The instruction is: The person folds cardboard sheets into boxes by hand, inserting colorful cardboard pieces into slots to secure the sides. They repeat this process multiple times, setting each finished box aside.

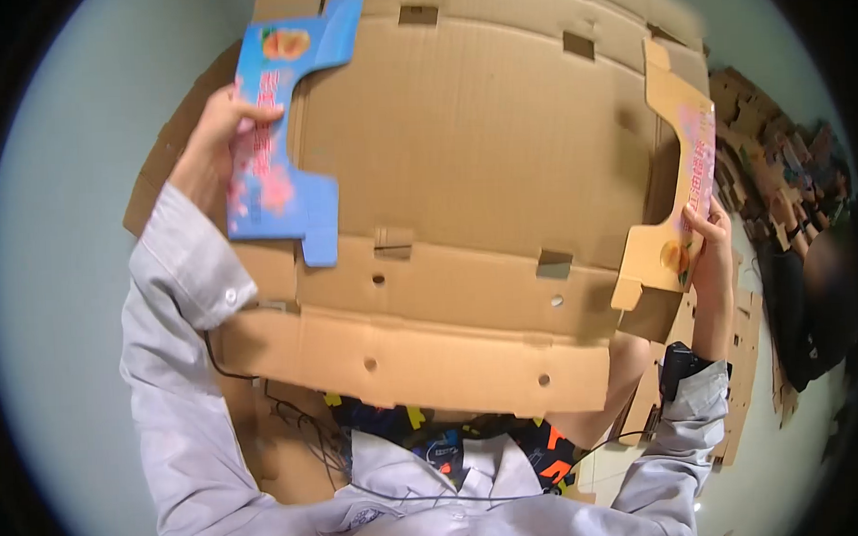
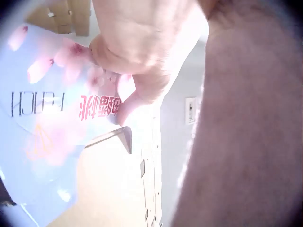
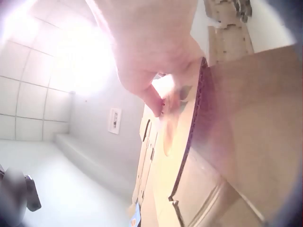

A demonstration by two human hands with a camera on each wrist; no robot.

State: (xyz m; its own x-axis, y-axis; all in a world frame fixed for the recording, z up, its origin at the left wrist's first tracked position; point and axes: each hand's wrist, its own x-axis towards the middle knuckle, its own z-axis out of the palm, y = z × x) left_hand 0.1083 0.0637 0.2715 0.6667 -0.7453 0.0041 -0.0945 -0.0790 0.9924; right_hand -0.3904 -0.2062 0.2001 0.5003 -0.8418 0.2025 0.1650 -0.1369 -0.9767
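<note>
In the head view, my left hand (image 1: 219, 143) grips a blue printed cardboard panel (image 1: 280, 193) by its outer edge, thumb across the printed face. Peach fruit, pink blossoms and red lettering decorate this panel, which has a cut-out on its inner side. At the right, my right hand (image 1: 709, 235) holds an orange-yellow printed cardboard panel (image 1: 650, 246) with a similar cut-out, its thumb on the front. Between the two panels spreads a large brown cardboard box sheet (image 1: 472, 144) with slots, round holes and creased flaps. The right wrist view shows the orange-yellow panel's corrugated edge (image 3: 191, 127) near the fingers.
A creased brown flap (image 1: 451, 366) hangs near my lap. More cardboard pieces (image 1: 745, 106) lie on the floor at the right, by a dark-clothed person (image 1: 799, 302). A thin black cable (image 1: 409, 497) crosses my chest. A pale wall (image 1: 78, 233) stands at the left.
</note>
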